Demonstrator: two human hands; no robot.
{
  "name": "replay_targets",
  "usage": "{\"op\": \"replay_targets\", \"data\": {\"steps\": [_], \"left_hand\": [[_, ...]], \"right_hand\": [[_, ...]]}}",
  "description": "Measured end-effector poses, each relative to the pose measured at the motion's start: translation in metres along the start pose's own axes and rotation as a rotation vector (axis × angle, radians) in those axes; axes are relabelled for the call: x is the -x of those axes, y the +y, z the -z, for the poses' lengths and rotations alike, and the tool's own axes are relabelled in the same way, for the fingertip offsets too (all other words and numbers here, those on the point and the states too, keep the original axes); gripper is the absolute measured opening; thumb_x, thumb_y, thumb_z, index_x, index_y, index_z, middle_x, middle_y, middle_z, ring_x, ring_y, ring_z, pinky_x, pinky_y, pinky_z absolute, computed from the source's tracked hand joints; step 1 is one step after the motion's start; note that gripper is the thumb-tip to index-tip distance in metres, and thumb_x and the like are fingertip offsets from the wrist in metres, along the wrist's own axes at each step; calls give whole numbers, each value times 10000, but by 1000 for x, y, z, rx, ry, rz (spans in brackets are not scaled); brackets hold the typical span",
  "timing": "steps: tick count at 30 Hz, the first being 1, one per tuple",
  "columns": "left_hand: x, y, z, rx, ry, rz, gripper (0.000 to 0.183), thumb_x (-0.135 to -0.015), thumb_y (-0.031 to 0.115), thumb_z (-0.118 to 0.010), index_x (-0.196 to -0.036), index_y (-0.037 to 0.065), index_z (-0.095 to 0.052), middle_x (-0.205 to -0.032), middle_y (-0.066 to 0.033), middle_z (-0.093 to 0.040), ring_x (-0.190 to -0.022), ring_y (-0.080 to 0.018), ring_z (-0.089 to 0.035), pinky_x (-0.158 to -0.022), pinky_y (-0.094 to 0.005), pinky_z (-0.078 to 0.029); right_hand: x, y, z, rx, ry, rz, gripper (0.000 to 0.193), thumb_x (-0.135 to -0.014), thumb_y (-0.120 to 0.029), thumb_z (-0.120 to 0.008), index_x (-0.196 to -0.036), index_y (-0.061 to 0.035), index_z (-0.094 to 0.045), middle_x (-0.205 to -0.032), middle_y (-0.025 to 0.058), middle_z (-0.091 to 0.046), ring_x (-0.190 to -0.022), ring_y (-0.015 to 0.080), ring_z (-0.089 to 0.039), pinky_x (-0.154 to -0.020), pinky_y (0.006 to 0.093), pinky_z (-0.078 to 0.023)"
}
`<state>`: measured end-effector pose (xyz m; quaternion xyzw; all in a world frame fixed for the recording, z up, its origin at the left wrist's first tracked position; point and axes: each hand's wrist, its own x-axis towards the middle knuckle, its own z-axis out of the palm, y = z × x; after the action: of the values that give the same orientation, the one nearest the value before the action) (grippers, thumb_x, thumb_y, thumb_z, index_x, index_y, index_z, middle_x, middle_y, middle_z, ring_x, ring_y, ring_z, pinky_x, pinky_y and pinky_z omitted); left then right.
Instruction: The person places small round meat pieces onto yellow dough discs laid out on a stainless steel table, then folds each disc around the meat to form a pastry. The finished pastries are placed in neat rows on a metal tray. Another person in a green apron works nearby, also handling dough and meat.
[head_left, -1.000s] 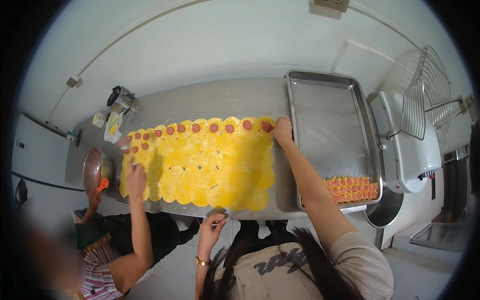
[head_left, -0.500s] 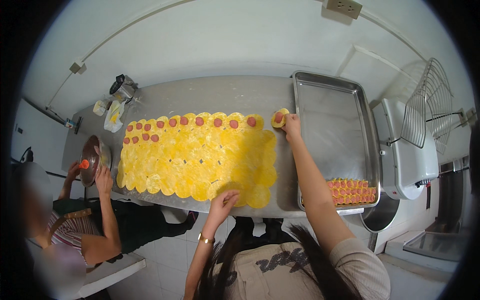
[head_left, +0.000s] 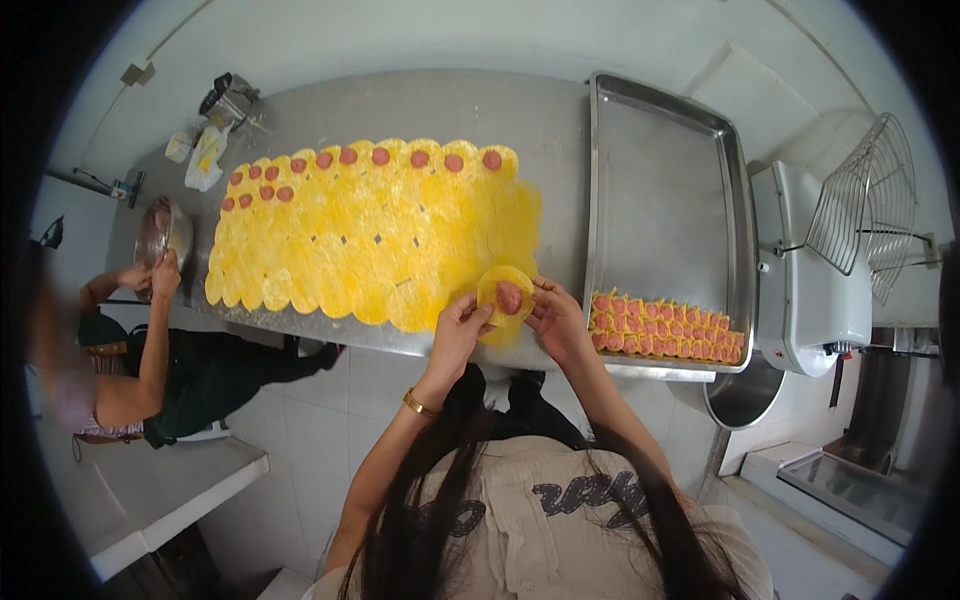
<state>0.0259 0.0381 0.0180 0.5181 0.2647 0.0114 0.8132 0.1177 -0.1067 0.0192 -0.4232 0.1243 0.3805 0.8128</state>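
Near the table's front edge, a round yellow dumpling wrapper [head_left: 506, 273] with a lump of pink meat filling [head_left: 509, 297] is raised between my hands. My left hand [head_left: 460, 322] pinches its left edge, and my right hand [head_left: 556, 318] holds the right edge. Below and to the left lie rows of overlapping yellow wrappers [head_left: 370, 265], dusted with white. Several along the far rows carry pink lumps. To my right is a large metal tray [head_left: 749, 210]; filled dumplings [head_left: 665, 328] stand packed in rows at its near end.
At the left a co-worker [head_left: 160, 360] holds a metal bowl [head_left: 180, 228]. A metal jug [head_left: 228, 98] and a plastic bag [head_left: 206, 160] sit at the far left. Right of the tray are a white machine [head_left: 805, 290], wire guards [head_left: 850, 205] and a metal pot [head_left: 745, 392].
My right hand has brought the filled wrapper from the table's right side toward me, and my left hand now grips it too. The head view has shifted.
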Motion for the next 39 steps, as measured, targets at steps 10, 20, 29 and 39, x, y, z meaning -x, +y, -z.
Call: {"op": "replay_targets", "data": {"steps": [10,20,29,39], "left_hand": [[20,-33,0,-683,69,-129,263,-860,109,-572,-1090,-17,-598,-812,-90,-661,-740,-140,-632,-673,-250,-502],[24,-18,-12,-219,-60,-30,362,-861,-19,-528,-1222,-35,-506,-1067,-105,-612,-945,-155,-602,-847,-255,-482],[23,-19,-18,-52,50,20,157,-848,25,-606,-990,-10,-549,-1002,-81,-612,-887,-127,-599,-780,-260,-519],[32,-12,-22,100,28,-136,197,-830,2,-621,-952,36,-470,-1118,-75,-521,-962,-133,-562,-770,-288,-533]], "right_hand": [[26,47,35,359,179,126,244,-873,-61,-542,-1080,67,-557,-993,102,-620,-910,164,-606,-820,298,-498],[41,12,20,872,18,350,254,-827,25,-550,-1073,19,-613,-1015,58,-622,-922,144,-593,-831,256,-460],[39,3,10,699,60,234,152,-810,15,-614,-962,22,-608,-955,61,-608,-870,132,-589,-782,254,-475],[51,-3,-4,484,-114,232,241,-811,14,-635,-1040,46,-565,-1043,90,-592,-986,144,-580,-868,270,-470]]}}
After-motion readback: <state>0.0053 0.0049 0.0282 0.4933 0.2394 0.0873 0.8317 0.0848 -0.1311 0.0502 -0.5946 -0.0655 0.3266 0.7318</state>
